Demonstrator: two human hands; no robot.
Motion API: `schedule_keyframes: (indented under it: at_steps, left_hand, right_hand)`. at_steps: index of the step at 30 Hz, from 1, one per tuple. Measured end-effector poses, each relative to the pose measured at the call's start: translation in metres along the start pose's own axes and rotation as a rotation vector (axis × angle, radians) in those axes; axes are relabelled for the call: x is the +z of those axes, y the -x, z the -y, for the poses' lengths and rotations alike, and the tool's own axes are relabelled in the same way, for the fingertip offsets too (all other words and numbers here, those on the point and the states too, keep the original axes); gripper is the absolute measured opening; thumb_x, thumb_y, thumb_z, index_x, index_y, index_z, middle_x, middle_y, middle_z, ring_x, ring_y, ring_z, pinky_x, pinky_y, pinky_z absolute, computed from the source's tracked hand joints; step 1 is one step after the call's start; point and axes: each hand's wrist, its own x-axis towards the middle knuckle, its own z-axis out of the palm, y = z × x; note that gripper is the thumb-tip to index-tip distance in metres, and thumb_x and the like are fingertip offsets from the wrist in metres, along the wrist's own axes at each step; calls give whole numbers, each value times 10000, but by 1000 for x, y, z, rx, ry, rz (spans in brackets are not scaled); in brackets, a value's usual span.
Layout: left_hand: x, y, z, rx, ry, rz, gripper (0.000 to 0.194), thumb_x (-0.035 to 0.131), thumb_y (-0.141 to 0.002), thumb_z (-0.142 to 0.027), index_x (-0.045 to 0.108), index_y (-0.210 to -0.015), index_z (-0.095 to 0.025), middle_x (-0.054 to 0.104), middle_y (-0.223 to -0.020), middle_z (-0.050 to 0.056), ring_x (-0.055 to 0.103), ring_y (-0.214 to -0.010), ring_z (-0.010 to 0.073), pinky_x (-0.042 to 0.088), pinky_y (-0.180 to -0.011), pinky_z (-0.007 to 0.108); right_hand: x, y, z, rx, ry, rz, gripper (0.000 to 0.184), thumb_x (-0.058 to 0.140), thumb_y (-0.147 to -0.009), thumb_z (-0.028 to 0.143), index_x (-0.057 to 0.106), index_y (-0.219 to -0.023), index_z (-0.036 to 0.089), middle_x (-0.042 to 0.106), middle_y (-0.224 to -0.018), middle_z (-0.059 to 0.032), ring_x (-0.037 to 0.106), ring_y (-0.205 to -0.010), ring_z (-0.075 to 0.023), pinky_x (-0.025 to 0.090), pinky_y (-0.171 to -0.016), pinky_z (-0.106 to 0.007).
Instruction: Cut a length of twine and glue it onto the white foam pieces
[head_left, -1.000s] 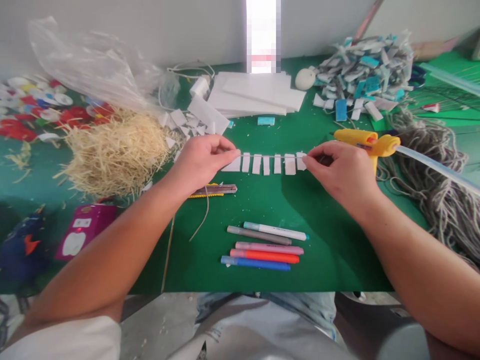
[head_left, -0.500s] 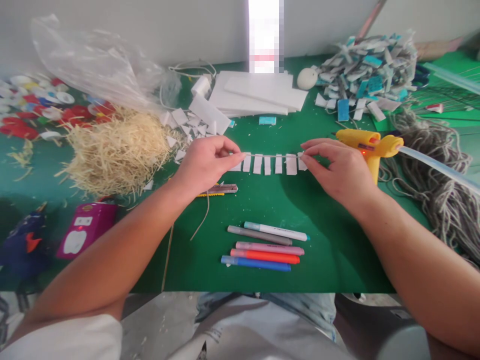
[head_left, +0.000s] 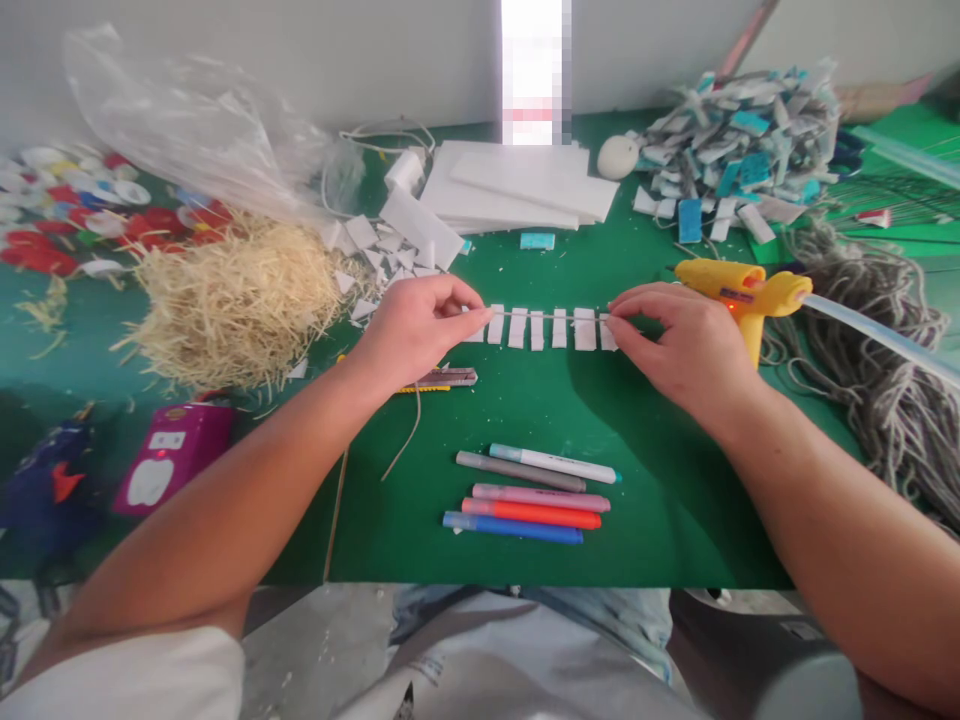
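A thin grey string (head_left: pixel 549 317) runs taut from side to side between my two hands. Under it lies a row of several small white foam strips (head_left: pixel 585 336) on the green table; whether the string touches them I cannot tell. My left hand (head_left: pixel 420 325) pinches the string at the row's left end, partly covering a strip there. At the right end, my right hand (head_left: pixel 671 335) pinches it between thumb and fingers, also over a strip. The string's loose tail (head_left: pixel 415 435) hangs below my left hand, beside a utility knife (head_left: pixel 450 377).
Several markers (head_left: pixel 532 512) lie in front. A yellow glue gun (head_left: pixel 750 290) stands close by my right hand, near grey yarn (head_left: pixel 870 370). Straw (head_left: pixel 232 305), white scraps (head_left: pixel 390 245) and a magenta box (head_left: pixel 176 450) are left; foam sheets (head_left: pixel 510 195) lie behind.
The string has come slightly nearer to me, from the strips' far ends toward their upper middle. Both hands keep their pinch, and the view has shifted a little.
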Motion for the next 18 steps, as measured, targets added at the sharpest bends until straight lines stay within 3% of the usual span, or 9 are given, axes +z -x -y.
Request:
schedule_keyframes:
  at_steps: [6,10,18]
  left_hand:
    - [-3,-1,-3,-34,-19,-6,240,703,-788,-432,685,-701,-209,582,-610,-22,457,-589,126,386,-597,276]
    - [-4,-1,-2,-47,-50,-17,266,714,-787,-444,646,-670,-215,567,-606,-25,447,-587,128,384,-610,291]
    - [4,-6,11,10,-182,-109,221,746,-766,-400,628,-677,-236,536,-585,-36,456,-601,144,389,-638,306]
  right_hand:
    - [-9,1,9,82,158,-43,110,697,-819,196,761,-746,250,785,-813,-51,706,-718,-237,521,-657,-380]
    - [-9,2,13,66,220,-42,137,666,-850,215,758,-754,247,773,-786,-53,700,-708,-231,476,-631,-367]
    - [-6,0,14,119,310,15,194,639,-806,242,585,-619,238,715,-679,-49,626,-621,-213,353,-543,-345]
